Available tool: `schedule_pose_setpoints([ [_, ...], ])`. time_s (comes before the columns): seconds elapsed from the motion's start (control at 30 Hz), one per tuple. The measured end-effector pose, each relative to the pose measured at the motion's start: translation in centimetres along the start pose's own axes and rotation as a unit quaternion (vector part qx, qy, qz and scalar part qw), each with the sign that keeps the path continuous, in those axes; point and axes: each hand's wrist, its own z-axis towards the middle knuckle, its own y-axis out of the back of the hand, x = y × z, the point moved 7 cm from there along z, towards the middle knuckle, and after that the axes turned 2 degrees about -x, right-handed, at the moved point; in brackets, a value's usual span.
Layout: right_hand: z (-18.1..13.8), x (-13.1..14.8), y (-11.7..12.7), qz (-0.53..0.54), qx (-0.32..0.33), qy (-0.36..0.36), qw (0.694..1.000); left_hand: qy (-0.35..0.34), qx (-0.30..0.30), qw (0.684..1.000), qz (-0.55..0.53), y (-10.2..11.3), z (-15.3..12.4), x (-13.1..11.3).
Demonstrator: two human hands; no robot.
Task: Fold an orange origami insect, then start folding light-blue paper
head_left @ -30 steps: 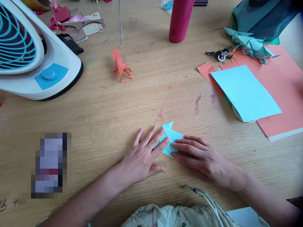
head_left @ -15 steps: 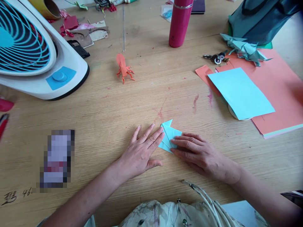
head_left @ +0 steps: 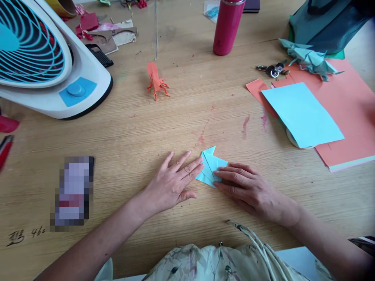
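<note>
Wood-grained worktop (head_left: 181,121), matte, with dried pinkish smears; near edge partly hidden by patterned clothing (head_left: 199,263).

Light-blue folded paper (head_left: 208,171): flat between the hands, toward the near edge; angular outline, straight creases, one pointed flap aimed at the far edge. Left hand (head_left: 174,179): fingers spread, two fingertips on the paper's left margin, thumb off it. Right hand (head_left: 249,191): fingers close together, tips over the paper's right side; cannot tell whether the thumb pinches underneath.

Step, as judged: steadying and flattening a fold. A next move would call for light, even pressure, layers kept aligned; thin paper could slip or crease askew.

Outward: smooth light-blue sheet (head_left: 303,117) overlapping coral paper (head_left: 351,101) toward the right edge; coral folded figure (head_left: 156,81), thin-legged, farther from the near edge; glossy white fan (head_left: 96,84) toward the left edge.
</note>
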Motion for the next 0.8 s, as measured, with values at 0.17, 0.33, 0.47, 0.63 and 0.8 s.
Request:
schedule_pose_setpoints([
  [0.17, -0.1, -0.2, -0.1, 0.004, 0.006, -0.004, 1.000, -0.047, -0.006, 0.999, 0.005, 0.7, -0.8, -2.5],
  [0.33, -0.1, -0.2, 0.0, 0.007, 0.005, -0.005, 1.000, -0.021, -0.024, 0.999, -0.009, 0.7, -1.1, -3.1],
  [0.47, -0.1, -0.1, 0.0, 0.007, 0.012, -0.005, 1.000, -0.001, -0.039, 0.999, -0.021, 0.8, -1.2, -2.7],
  [0.63, -0.1, -0.2, 0.0, 0.023, 0.011, -0.013, 1.000, 0.029, -0.057, 0.998, -0.028, 0.9, -1.4, -2.4],
  [0.8, -0.1, -0.2, 0.0, 0.024, 0.011, -0.018, 0.999, 0.046, -0.069, 0.996, -0.020, 1.0, -1.6, -2.1],
])
